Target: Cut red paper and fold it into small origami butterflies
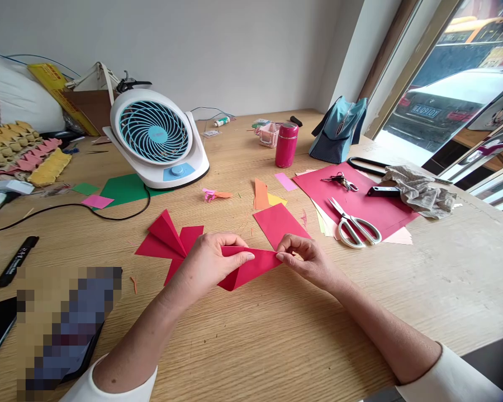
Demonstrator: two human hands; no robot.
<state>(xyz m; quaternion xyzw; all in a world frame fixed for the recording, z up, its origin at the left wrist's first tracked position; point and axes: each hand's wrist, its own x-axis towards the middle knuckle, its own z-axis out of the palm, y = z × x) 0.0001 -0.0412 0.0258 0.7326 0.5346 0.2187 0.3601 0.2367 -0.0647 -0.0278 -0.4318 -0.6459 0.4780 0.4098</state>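
Between my two hands is a folded piece of red paper [257,267], creased and standing slightly off the wooden table. The thumb and fingers of my left hand [218,258] pinch its upper left edge. At its right tip, my right hand [304,258] grips the pointed corner between thumb and forefinger. Just left of my left hand lies another folded red paper piece [163,237] with fanned, pointed parts, partly hidden behind that hand. A flat red paper rectangle [280,222] rests beyond my right hand.
White-handled scissors [358,230] and keys [341,181] lie on a red sheet [318,187] to the right. A fan [155,134] stands at the back left, a pink flask [286,145] at the back. A marker [17,261] and a phone [84,352] lie left.
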